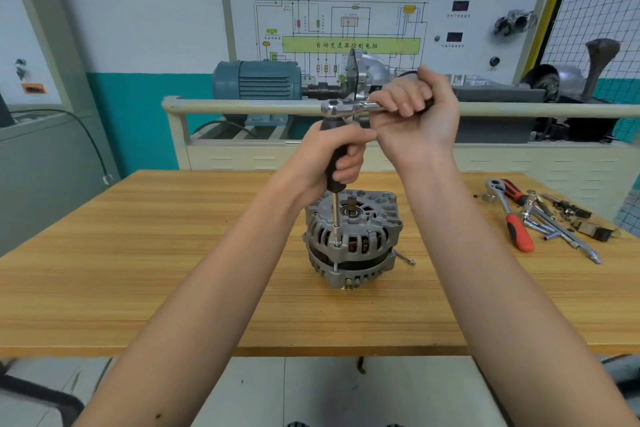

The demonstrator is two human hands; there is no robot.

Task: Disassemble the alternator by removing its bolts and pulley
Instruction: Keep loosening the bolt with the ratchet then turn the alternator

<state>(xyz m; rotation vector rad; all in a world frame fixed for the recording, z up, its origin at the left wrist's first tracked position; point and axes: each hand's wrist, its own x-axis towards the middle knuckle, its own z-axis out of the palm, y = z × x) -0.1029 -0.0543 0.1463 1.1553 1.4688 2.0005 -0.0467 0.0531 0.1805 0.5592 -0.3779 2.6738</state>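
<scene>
Aluminium alternator (pixel 351 239) stands pulley-down on the table (pixel 173 253), directly below both grips. Left hand (pixel 334 158) clenches the black driver handle (pixel 337 156) seated on 1 housing bolt; right hand (pixel 415 107) grasps the ratchet (pixel 349 107) atop it. Bolt removal looks underway, with the pulley apparently still on.

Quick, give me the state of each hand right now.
Left hand: closed around the black driver handle.
Right hand: closed around the ratchet handle.
</scene>
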